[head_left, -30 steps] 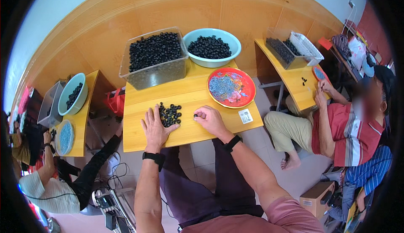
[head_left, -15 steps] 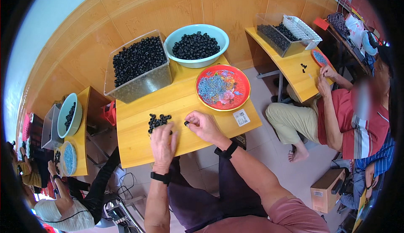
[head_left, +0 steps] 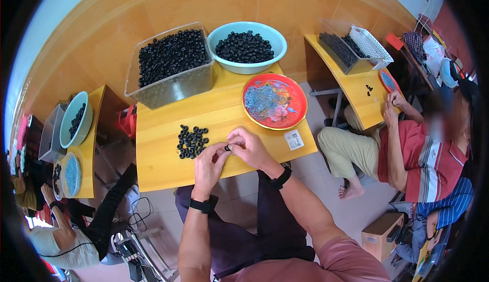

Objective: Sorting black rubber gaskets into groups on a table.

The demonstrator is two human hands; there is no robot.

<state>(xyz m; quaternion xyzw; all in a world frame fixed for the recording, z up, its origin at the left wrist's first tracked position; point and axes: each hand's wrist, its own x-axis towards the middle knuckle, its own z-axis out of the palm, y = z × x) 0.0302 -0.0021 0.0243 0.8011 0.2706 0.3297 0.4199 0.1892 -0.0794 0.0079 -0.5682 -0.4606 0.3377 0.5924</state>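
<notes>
left hand [head_left: 208, 169] + right hand [head_left: 250, 150] | angled inward, meeting | fingers [head_left: 217, 150] narrow, pinching small black piece [head_left: 227, 148]

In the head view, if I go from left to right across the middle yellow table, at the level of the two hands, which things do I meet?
Cluster of black rings → left hand → small black piece at the fingertips → right hand → white label.

Brown cardboard box [head_left: 379, 236] at lower right, red bag [head_left: 128, 121], wood-panelled wall [head_left: 219, 2]
</notes>
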